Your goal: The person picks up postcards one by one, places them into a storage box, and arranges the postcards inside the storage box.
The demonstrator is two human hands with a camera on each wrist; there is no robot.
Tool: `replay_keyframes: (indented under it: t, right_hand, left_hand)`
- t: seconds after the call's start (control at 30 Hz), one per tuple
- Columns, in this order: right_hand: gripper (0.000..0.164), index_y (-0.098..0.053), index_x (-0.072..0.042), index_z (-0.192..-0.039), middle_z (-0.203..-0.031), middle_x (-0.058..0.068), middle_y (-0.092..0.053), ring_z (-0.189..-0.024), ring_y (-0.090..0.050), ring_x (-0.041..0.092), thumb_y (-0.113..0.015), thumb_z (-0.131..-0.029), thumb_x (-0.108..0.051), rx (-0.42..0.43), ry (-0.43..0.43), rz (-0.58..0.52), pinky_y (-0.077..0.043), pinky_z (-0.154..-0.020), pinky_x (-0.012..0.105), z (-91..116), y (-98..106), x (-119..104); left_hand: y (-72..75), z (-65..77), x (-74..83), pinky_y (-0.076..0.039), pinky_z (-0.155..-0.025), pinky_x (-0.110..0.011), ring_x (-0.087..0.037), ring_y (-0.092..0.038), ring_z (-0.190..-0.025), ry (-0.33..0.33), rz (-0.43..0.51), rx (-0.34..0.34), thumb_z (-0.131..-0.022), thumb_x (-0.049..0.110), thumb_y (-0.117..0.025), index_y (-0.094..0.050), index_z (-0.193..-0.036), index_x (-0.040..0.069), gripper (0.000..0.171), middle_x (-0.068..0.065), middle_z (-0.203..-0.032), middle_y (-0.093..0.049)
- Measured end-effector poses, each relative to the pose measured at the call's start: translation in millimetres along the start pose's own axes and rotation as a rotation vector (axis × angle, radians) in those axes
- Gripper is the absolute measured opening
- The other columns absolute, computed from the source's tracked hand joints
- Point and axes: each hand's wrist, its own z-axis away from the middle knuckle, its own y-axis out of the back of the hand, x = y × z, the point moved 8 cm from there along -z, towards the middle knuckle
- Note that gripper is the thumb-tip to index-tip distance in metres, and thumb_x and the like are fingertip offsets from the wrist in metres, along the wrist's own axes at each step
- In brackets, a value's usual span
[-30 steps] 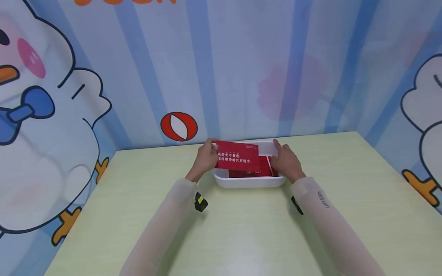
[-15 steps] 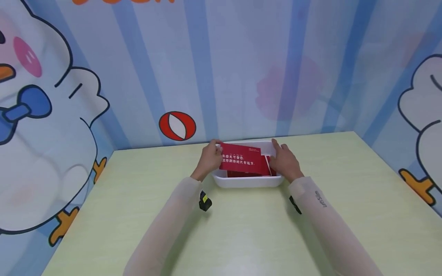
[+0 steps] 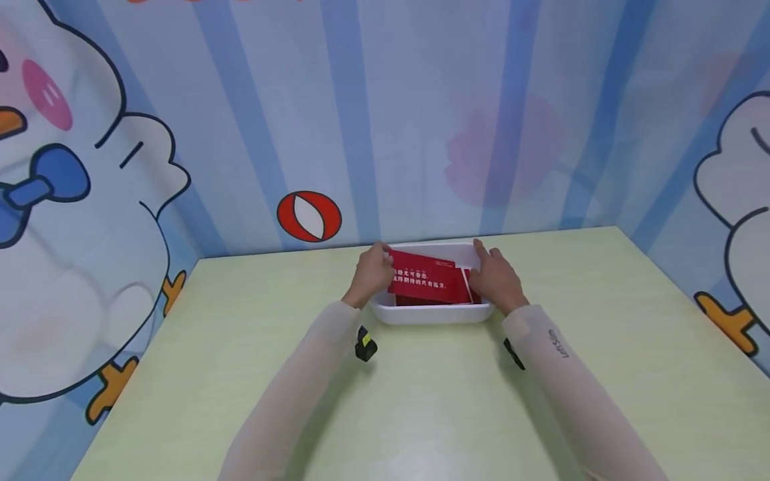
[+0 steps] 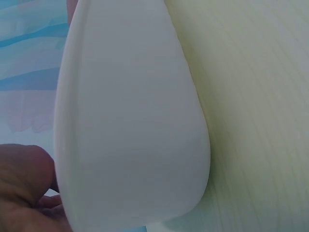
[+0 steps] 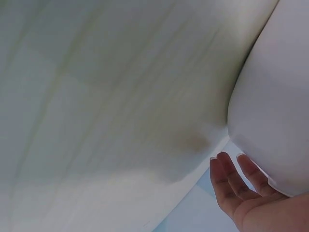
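Observation:
Over a white plastic tray (image 3: 433, 314) in the head view, my left hand (image 3: 371, 273) pinches the left edge of a red card (image 3: 420, 276) printed with white Chinese characters. The card lies tilted above other red cards (image 3: 421, 301) inside the tray. My right hand (image 3: 500, 282) holds the tray's right end, thumb side inside by the cards. Several fingers (image 5: 224, 181) show outside the tray wall (image 5: 275, 101) in the right wrist view. In the left wrist view the tray's side (image 4: 135, 111) fills the middle, hiding the card, with part of the left hand (image 4: 24, 188) beyond its rim.
The tray stands near the back edge of a pale yellow-green table (image 3: 421, 401). Right behind it rises a blue striped backdrop (image 3: 409, 133) with cartoon birds and a red ball print. Small black devices (image 3: 365, 345) sit under the wrists.
My left hand has moved right and slightly down with the red card, which now sits lower over the other cards. The right hand stays at the tray's right end.

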Motion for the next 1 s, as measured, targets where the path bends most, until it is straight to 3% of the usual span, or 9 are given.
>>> replay_keyframes:
  t: [0.2,0.4,0.73,1.0]
  right_hand:
    - [0.072,-0.011,-0.014,-0.16,-0.156,0.026,-0.03,-0.137,-0.043,0.046,-0.049,-0.099,-0.02,0.016,0.007,0.011,-0.043,-0.107,0.06,-1.8,1.5,0.7]
    - [0.072,-0.012,-0.014,-0.16,-0.156,0.026,-0.03,-0.136,-0.043,0.046,-0.049,-0.098,-0.02,0.009,0.011,-0.001,-0.043,-0.106,0.06,0.1,0.4,-0.8]
    - [0.071,-0.014,-0.013,-0.16,-0.155,0.026,-0.032,-0.136,-0.044,0.046,-0.05,-0.099,-0.021,0.021,0.02,0.006,-0.043,-0.107,0.059,1.3,2.1,-2.7]
    - [0.072,-0.014,-0.013,-0.16,-0.154,0.027,-0.033,-0.135,-0.045,0.046,-0.05,-0.098,-0.021,0.02,0.028,0.015,-0.043,-0.107,0.059,2.1,3.2,-3.3]
  left_hand:
    - [-1.6,-0.7,4.9,-0.056,-0.095,-0.043,-0.03,-0.062,-0.114,0.006,-0.08,0.025,-0.101,0.008,-0.05,-0.048,-0.137,0.0,0.037,-0.018,-0.129,-0.062]
    - [-8.0,0.7,2.4,-0.054,-0.099,-0.044,-0.03,-0.061,-0.119,0.016,-0.099,0.006,-0.102,0.011,-0.05,-0.046,-0.141,-0.001,0.041,-0.018,-0.133,-0.061]
    - [-16.9,4.9,7.4,-0.05,-0.105,-0.044,-0.031,-0.059,-0.119,-0.097,-0.257,-0.016,-0.098,0.011,-0.059,-0.047,-0.138,-0.006,0.045,-0.02,-0.133,-0.058]
    - [-19.6,8.7,15.8,-0.051,-0.102,-0.04,-0.028,-0.062,-0.11,-0.182,-0.427,0.004,-0.098,0.014,-0.059,-0.05,-0.129,-0.009,0.039,-0.021,-0.12,-0.065]
